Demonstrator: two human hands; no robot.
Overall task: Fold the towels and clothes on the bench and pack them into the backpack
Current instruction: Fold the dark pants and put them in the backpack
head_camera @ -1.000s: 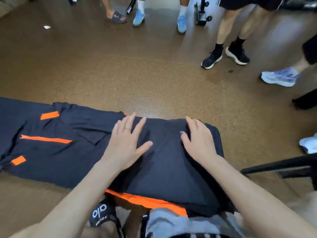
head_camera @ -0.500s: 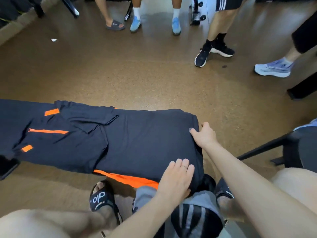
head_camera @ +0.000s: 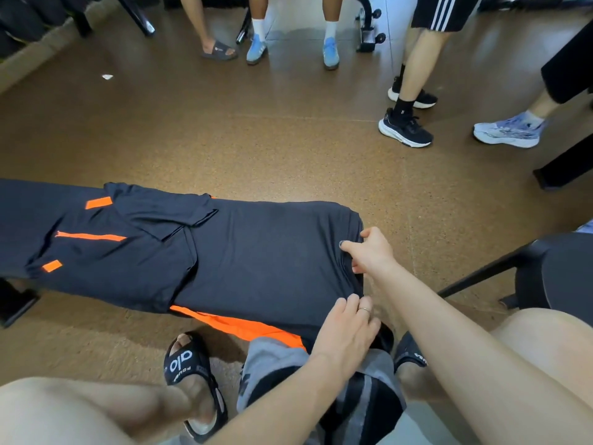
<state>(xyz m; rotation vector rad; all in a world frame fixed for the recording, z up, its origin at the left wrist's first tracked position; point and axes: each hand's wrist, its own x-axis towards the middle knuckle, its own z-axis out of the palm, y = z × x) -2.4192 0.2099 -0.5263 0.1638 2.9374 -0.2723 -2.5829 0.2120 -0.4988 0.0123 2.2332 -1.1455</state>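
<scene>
- Two hands work the right end of a dark garment (head_camera: 256,252) with orange trim, spread across the middle of the frame.
- Right hand (head_camera: 372,252) pinches its right edge at centre right.
- Left hand (head_camera: 349,329) curls over the lower right corner, fingers closed on fabric.
- Grey backpack (head_camera: 362,403) sits at bottom centre.

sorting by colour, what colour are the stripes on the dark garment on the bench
Orange stripes on the dark navy garment, clearest in the head view.

Brown speckled floor (head_camera: 224,136); black chair (head_camera: 552,277) right; glossy light patches.
</scene>
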